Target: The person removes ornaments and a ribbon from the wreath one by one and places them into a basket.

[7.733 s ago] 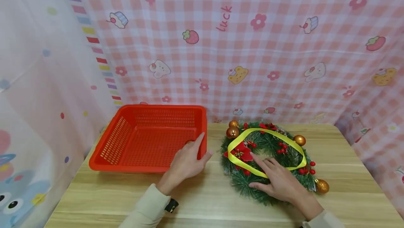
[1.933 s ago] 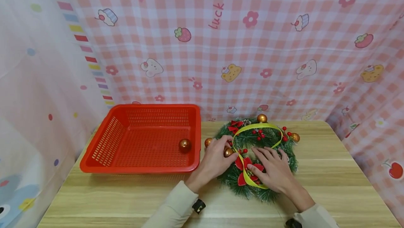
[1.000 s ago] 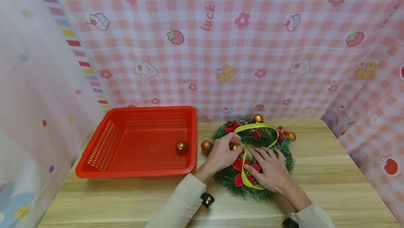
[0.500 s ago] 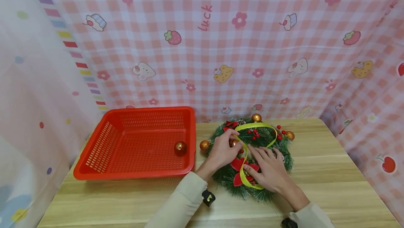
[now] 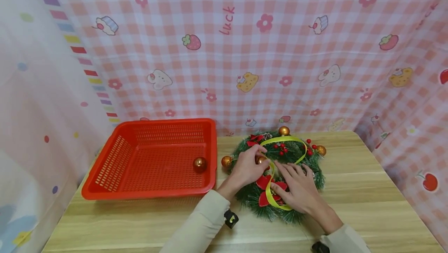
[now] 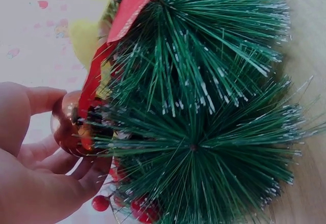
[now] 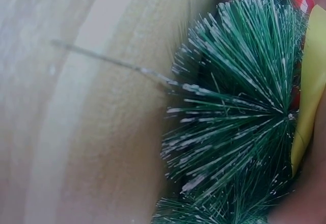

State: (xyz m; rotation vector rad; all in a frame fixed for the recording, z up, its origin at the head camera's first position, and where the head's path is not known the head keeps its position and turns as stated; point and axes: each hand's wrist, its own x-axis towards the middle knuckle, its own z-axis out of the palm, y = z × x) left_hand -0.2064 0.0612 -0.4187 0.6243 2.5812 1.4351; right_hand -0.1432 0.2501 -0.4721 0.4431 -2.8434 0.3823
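The green Christmas wreath [image 5: 260,208] lies on the table at the right in the head view, decorated with red flowers, red berries and gold baubles. A loop of yellow ribbon [image 5: 285,139] lies across it. My left hand [image 5: 246,169] reaches in from the wreath's left and holds a shiny copper-gold bauble [image 6: 65,124] between thumb and fingers at the greenery. My right hand [image 5: 301,188] rests on the wreath's right front, fingers stretched towards the central opening and thumb beside the red poinsettia [image 5: 264,199]. The right wrist view shows mostly pine needles [image 7: 239,107].
A red plastic basket [image 5: 147,195] with slotted walls stands to the left of the wreath. One copper bauble [image 5: 200,164] lies inside it, near the right wall. A pink checked cloth [image 5: 210,70] hangs behind the wooden table [image 5: 371,206].
My left hand has gone from over the basket to the wreath and taken hold of a bauble. The wreath has been turned, its poinsettia now in front. In the last half second, barely any motion.
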